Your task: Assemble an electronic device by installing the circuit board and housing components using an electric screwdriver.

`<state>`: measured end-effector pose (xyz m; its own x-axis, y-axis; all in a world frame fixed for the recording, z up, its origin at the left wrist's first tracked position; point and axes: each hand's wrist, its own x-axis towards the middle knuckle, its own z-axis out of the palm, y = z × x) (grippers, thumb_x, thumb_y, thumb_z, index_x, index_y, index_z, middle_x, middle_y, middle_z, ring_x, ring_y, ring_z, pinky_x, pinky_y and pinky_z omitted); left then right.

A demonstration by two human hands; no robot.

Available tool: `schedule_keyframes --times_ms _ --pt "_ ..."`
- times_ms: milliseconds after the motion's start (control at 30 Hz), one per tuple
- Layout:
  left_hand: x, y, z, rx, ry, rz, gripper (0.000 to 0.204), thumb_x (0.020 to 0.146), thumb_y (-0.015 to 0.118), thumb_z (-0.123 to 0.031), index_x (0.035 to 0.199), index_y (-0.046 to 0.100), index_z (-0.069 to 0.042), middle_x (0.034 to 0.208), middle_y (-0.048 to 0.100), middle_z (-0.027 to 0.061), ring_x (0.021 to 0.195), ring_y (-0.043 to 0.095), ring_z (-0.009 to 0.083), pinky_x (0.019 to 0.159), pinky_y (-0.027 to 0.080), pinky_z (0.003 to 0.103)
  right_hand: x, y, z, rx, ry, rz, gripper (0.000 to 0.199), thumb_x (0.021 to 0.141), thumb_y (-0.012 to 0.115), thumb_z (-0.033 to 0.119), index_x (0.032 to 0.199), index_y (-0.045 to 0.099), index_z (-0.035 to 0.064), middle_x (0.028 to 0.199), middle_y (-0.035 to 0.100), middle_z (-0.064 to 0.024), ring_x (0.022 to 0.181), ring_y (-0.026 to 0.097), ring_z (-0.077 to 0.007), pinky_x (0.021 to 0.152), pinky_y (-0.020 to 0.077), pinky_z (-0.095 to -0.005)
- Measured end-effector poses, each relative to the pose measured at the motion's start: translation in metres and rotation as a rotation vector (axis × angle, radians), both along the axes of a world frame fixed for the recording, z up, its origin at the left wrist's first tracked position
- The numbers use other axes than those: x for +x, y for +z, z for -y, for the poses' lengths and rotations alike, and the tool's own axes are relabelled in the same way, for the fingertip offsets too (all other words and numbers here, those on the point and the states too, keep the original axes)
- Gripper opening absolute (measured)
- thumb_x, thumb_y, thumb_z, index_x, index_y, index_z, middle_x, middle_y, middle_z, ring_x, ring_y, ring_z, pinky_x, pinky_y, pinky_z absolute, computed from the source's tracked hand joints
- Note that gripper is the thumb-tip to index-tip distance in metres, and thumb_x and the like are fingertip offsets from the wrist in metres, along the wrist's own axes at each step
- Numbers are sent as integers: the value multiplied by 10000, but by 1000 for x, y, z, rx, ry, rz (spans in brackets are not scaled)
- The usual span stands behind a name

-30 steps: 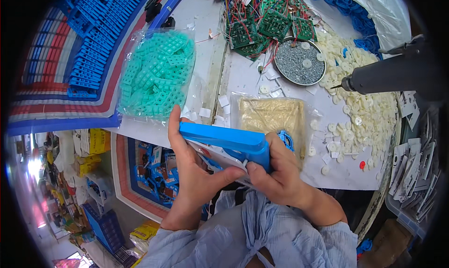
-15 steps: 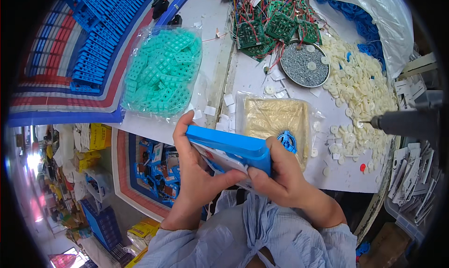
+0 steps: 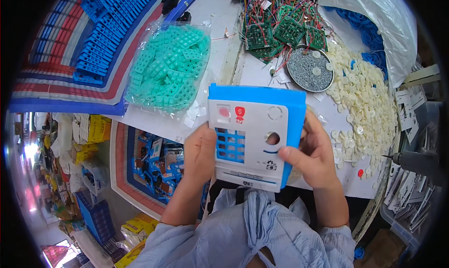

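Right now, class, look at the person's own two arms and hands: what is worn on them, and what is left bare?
Both hands, the left hand and the right hand, are bare, without gloves, rings or a watch. The forearms are uncovered too. Lower down is a pale blue garment of crinkled fabric.

Panel (image 3: 252, 137) between left hand (image 3: 200, 152) and right hand (image 3: 312, 152); bagged parts (image 3: 170, 66) behind-left, screw dish (image 3: 309, 69) behind-right.

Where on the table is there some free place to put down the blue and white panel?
Bare white table shows only in a narrow strip between the bag of teal parts and the panel. Crowded: circuit boards, metal dish, and white discs on the right.
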<state>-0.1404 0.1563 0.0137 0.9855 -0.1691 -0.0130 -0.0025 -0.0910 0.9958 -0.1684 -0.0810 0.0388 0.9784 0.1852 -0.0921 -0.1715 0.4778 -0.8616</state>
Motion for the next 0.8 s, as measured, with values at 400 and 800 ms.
schedule_keyframes --times_ms 400,800 --pt "20 8 14 -124 175 9 412 1093 457 -340 1112 634 32 916 656 32 745 585 51 643 487 219 -22 -9 -13 -89 -29 25 530 931 673 -2 1377 390 -35 1189 664 -163 1006 703 -196 731 638 -288" --pt "21 -10 10 -437 122 -431 483 1078 462 -373 1294 564 47 1173 685 170 1010 710 223 842 584 348 -4 -3 -13 204 90 -137 714 892 699 -44 1504 333 -10 1266 639 -176 1068 697 -240 919 589 -350"
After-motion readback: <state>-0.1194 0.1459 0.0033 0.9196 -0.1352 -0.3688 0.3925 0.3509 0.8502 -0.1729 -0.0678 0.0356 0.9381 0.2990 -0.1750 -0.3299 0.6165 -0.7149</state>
